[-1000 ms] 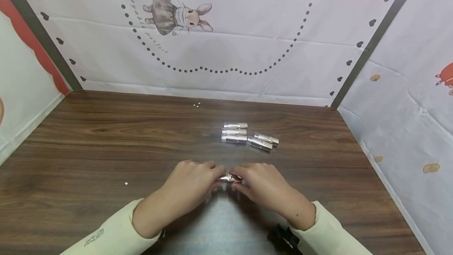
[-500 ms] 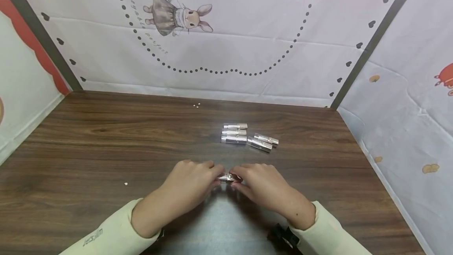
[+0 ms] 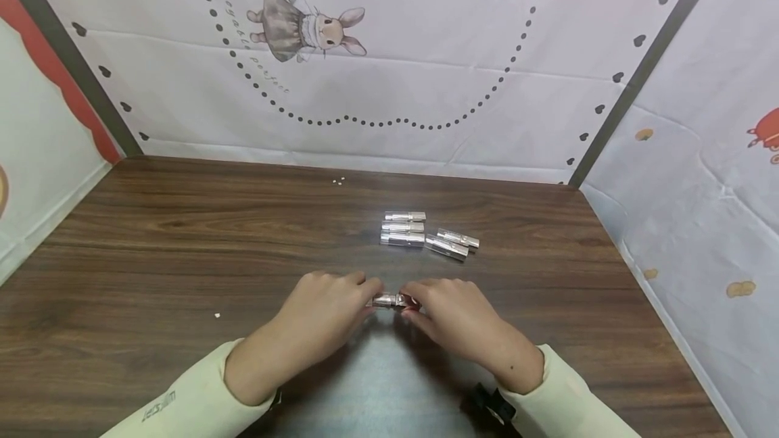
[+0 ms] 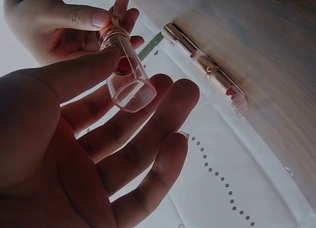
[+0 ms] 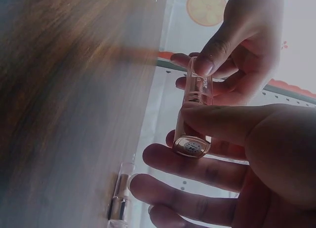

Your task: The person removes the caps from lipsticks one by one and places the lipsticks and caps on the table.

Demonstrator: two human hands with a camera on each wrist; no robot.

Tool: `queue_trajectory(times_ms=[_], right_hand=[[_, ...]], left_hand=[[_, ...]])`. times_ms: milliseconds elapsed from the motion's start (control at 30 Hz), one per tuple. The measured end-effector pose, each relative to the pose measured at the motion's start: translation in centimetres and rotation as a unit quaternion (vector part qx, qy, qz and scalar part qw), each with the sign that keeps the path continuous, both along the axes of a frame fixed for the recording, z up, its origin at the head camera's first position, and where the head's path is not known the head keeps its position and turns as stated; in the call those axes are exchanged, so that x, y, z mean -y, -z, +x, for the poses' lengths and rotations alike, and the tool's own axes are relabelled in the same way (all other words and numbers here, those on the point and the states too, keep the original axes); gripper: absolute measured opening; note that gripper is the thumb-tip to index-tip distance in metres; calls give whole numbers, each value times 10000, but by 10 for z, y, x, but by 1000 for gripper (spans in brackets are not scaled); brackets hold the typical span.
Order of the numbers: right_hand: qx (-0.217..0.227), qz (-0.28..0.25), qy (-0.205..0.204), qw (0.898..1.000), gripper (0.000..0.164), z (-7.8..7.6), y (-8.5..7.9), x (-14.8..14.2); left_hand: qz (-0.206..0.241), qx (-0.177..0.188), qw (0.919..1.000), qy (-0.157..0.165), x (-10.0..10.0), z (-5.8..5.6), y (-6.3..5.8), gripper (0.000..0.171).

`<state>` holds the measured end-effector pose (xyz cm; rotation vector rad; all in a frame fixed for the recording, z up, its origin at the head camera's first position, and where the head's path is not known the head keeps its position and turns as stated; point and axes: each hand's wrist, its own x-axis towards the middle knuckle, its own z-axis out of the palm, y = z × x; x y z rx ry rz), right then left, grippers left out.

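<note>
- A bare stretch of brown wood-grained worktop (image 3: 152, 242) spreads left of both grips.
- A tiny white speck (image 3: 217, 315) lies on it, left of the left grip.
- The left hand (image 3: 325, 313), coming out of a pale yellow sleeve (image 3: 201, 394), has its grip on the clear end of a tube, thumb pressed against it.
- Several tiny white bits (image 3: 339, 183) lie well beyond the left grip.
- The small clear-plastic and rose-gold tube (image 3: 387, 301) sits level between the two grips, held at both ends.
- Three silvery, clear-ended tubes (image 3: 403, 227) lie side by side on the worktop beyond the held tube.
- Two more silvery tubes (image 3: 447, 247) lie slanted just right of those three, beyond the right grip.
- The right hand (image 3: 459, 316) grips the tube's rose-gold end with its thumb; the oval end face (image 5: 191, 146) bears a pattern.
- A small black object (image 3: 494, 404) shows near the right sleeve (image 3: 556, 394), on the wearer's side of the right grip.
</note>
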<state>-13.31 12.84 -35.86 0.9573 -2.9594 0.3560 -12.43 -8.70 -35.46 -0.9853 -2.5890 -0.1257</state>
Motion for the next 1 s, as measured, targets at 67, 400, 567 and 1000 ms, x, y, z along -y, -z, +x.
queue_trajectory(times_ms=[67, 400, 567, 1000], right_hand=[[6, 7, 9, 10000, 13, 0, 0, 0], [188, 33, -54, 9998, 10, -1, 1, 0], [333, 133, -32, 9994, 14, -1, 0, -1], [366, 170, -16, 9992, 14, -2, 1, -2]], left_hand=[[1, -11, 10000, -9, 0, 0, 0, 21], [-66, 104, 9999, -56, 0, 0, 1, 21], [-80, 115, 9999, -75, 0, 0, 2, 20], [-108, 137, 9998, -71, -2, -1, 1, 20]])
